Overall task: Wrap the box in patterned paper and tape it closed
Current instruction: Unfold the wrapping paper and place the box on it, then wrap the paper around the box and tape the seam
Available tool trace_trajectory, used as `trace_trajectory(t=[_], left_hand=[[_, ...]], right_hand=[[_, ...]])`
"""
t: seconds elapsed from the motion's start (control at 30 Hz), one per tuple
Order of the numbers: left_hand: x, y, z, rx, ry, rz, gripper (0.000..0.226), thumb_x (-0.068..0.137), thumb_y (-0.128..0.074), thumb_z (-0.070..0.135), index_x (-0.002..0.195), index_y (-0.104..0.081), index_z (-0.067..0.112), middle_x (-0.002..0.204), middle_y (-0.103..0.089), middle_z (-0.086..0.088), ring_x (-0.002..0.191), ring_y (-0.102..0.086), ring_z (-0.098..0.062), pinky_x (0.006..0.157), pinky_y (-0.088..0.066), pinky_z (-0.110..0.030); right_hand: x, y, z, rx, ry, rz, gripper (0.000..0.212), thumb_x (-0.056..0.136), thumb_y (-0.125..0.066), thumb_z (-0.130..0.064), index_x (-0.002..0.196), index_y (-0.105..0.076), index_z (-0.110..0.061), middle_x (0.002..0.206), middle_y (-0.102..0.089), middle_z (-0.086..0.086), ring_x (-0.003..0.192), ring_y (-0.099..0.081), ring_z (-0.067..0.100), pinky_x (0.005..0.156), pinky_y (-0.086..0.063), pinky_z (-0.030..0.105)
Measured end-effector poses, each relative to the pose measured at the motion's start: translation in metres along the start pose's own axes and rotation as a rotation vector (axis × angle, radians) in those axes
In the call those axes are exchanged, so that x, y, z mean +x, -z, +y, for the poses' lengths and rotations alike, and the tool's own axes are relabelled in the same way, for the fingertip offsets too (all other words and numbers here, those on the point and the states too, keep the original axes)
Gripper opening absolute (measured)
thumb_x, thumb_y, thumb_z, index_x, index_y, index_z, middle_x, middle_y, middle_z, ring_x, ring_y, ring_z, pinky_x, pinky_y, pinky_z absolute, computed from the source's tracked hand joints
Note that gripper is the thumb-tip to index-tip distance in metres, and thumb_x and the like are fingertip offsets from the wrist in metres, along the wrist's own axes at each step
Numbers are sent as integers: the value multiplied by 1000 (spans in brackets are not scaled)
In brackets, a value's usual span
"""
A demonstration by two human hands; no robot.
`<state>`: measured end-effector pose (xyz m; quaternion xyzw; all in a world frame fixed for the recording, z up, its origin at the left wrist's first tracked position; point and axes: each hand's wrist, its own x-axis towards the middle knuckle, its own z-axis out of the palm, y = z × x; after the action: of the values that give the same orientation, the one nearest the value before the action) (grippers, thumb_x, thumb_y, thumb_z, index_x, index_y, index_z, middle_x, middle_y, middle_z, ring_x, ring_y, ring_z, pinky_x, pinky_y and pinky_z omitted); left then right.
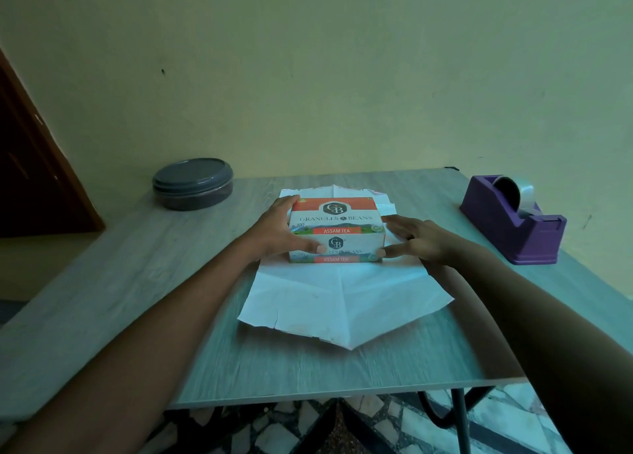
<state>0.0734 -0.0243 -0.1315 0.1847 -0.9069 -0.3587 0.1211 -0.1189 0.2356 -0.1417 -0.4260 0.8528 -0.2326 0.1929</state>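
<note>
Left hand: forearm reaching in from the lower left; palm against the left end of the box, fingers curled over its far top corner, thumb laid along the near face. Grips the box.

Right hand: forearm reaching in from the lower right; fingers extended and slightly spread beside the right end of the box, thumb tip touching the near lower corner. Whether the fingers meet the box end cannot be told.

Box: printed tea carton, between the two hands, resting on the paper.

Paper: creased sheet, plain side up, spread beneath both hands on the table.

Tape dispenser: purple, right of the right hand, well apart.

Round lidded container: grey, beyond and left of the left hand.
</note>
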Motion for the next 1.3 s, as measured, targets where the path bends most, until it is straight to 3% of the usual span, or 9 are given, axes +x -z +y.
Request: trace_trajectory(t=[0.2,0.33,0.47,0.6,0.7,0.93,1.07,1.2,1.3], left_hand=[[-7,2,4,-32,2,-60,134,59,-91,62,163,-16,25,165,-19,6,144,-39,-17,118,-40,-43],[-19,5,6,-237,-28,27,58,86,-76,52,135,-49,36,135,-57,12,112,-66,-7,96,-57,-34],[-5,14,1,-164,52,267,29,102,-57,45,120,-65,24,126,-65,5,115,-64,-22,99,-52,-40],[35,24,-6,-123,235,284,15,99,-62,31,108,-65,19,104,-64,2,73,-62,-12,65,-47,-25],[69,29,-15,-317,460,237,23,91,-72,20,101,-54,11,76,-43,-5,52,-41,-19,57,-46,-29],[130,30,-24,-380,597,265,59,79,-86,10,120,-45,3,101,-60,-17,70,-59,-24,40,-50,-29],[147,31,-32,-365,532,375,70,72,-90,9,124,-44,-2,106,-65,-19,85,-69,-31,59,-57,-36],[155,35,-36,-411,459,389,45,78,-83,3,118,-63,-2,110,-72,-17,95,-73,-33,90,-60,-50],[144,38,-27,-502,394,359,21,81,-74,1,100,-68,1,97,-69,-14,86,-69,-28,79,-55,-40]], right_hand=[[-10,1,1,31,41,-8,99,69,-63,-84,156,-28,-51,166,-38,-8,150,-40,21,121,-32,45],[-20,-3,4,134,40,184,80,84,-50,-83,152,-43,-41,154,-53,3,141,-50,27,115,-38,48],[-11,0,3,195,23,383,47,100,-46,-67,106,-70,-27,111,-72,-2,106,-65,26,84,-47,36],[31,15,8,264,-145,459,26,94,-75,-34,106,-73,-12,102,-77,12,88,-73,27,82,-60,40],[63,27,8,384,-242,418,39,85,-86,-26,115,-66,-10,104,-73,16,84,-75,28,75,-64,40],[132,38,13,578,-278,419,72,77,-90,-12,136,-51,-10,109,-67,25,95,-66,30,84,-56,46],[148,39,15,563,-333,466,81,72,-91,-8,139,-48,-15,99,-58,15,79,-56,26,59,-44,34],[151,40,13,570,-387,540,89,74,-88,0,148,-40,-14,115,-63,23,75,-56,25,58,-47,33],[152,46,8,687,-368,521,92,76,-83,5,153,-37,-14,103,-58,17,84,-56,27,71,-51,38]])
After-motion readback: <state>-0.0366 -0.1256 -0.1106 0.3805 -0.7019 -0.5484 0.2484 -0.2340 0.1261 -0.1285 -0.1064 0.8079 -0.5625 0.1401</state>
